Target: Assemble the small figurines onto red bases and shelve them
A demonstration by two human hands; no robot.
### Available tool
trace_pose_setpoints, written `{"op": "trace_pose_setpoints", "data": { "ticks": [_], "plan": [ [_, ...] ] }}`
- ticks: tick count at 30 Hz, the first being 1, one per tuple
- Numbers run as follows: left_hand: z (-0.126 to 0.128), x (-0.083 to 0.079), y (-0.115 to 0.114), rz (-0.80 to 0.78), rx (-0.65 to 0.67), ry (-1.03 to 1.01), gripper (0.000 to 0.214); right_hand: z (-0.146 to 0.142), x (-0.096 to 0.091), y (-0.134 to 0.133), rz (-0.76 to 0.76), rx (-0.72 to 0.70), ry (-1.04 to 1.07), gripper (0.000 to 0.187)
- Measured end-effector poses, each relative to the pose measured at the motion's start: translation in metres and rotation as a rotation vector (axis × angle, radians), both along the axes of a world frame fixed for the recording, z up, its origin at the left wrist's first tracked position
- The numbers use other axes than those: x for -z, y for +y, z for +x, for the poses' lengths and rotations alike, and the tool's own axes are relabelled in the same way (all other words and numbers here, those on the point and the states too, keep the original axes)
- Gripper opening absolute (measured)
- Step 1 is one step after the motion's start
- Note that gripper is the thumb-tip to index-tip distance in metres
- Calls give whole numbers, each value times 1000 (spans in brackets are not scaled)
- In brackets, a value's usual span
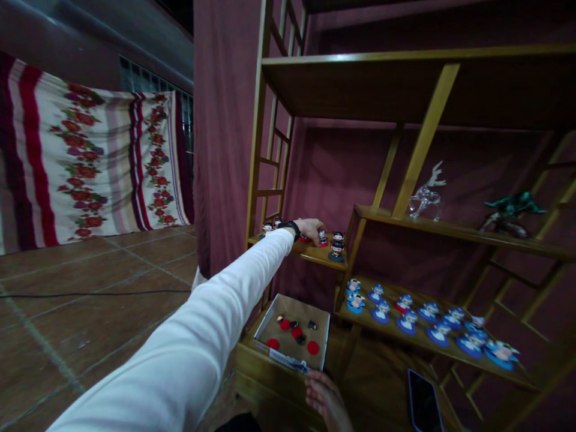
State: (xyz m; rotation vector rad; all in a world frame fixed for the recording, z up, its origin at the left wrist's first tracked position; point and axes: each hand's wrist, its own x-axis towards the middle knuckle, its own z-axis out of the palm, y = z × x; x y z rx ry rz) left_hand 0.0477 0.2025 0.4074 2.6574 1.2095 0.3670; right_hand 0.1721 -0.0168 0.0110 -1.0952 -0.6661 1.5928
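Observation:
My left hand (310,228), at the end of a long white sleeve with a dark band at the wrist, reaches onto the upper left shelf (315,257). Its fingers bend down around a small figurine (322,238) with a red base. Right beside it are figurines with black headgear (337,247); others stand left of my wrist. Below, an open cardboard box (320,324) holds several small dark-haired figurines and red discs (313,347). My right hand (324,397) is at the box's near right corner, fingers loosely curled, with nothing visible in them.
Several blue-and-white figurines (407,321) stand in rows on the lower right shelf. Above them are a clear deer ornament (425,201) and a green sculpture (513,213). A phone (423,401) lies at lower right. Left, a cable (99,294) crosses the tiled floor near a floral blanket (85,162).

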Motion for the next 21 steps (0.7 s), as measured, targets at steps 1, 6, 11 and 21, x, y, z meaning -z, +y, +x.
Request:
{"op": "trace_pose_setpoints", "data": {
  "ticks": [1,6,11,21],
  "plan": [
    [-3,-1,0,-9,20,-44,70,0,0,0,0,-1,-1,37],
    [-22,-1,3,14,-49,-237,94,0,-1,1,5,-7,-4,40],
    [-39,11,4,-8,-157,-157,90,-4,-8,-2,2,-16,-12,40],
    [-39,27,10,15,-185,-205,71,-2,-7,-1,6,3,-25,39]
  ]
}}
